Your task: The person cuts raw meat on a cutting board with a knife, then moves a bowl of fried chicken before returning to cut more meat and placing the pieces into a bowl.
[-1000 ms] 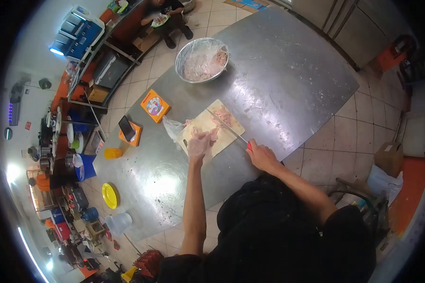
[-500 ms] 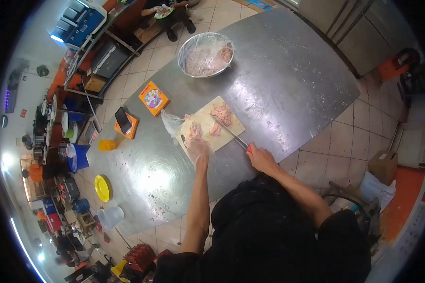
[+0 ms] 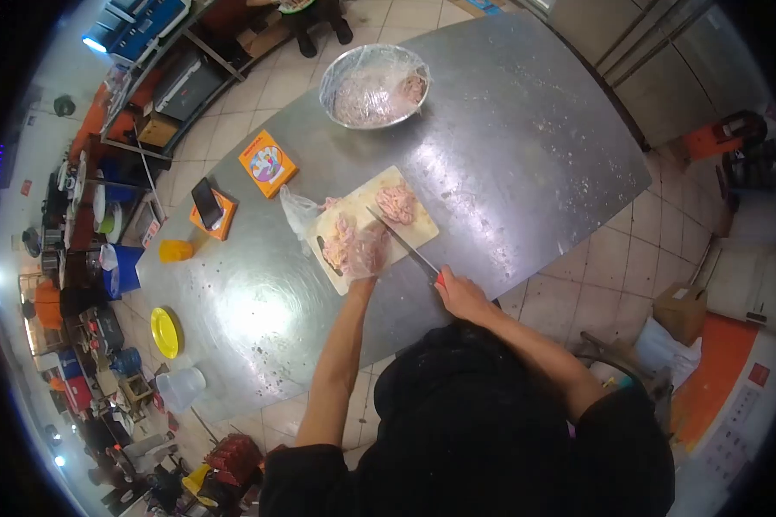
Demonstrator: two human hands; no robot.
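Note:
My right hand (image 3: 463,295) is wrapped round the red handle of a kitchen knife (image 3: 412,250), its blade slanting across the cutting board (image 3: 418,231). On the board's left half, my left hand (image 3: 367,256), in a clear plastic glove, is closed over raw meat beside the blade; its fingertips are hard to make out. Pale pink meat pieces (image 3: 336,246) lie left of that hand. A separate pile of cut meat (image 3: 396,205) sits beyond the knife tip. A crumpled clear plastic bag (image 3: 298,211) touches the board's left edge.
A film-covered metal bowl (image 3: 375,86) of meat stands at the back of the metal table (image 3: 526,129). Leftward are an orange box (image 3: 267,164), a phone (image 3: 206,203) on another box, an orange cup (image 3: 176,251), a yellow plate (image 3: 165,333) and a clear container (image 3: 181,388).
My left hand has moved right on the board, nearer the blade. The small piece near the knife no longer shows apart from the far pile. The whole view has shifted slightly.

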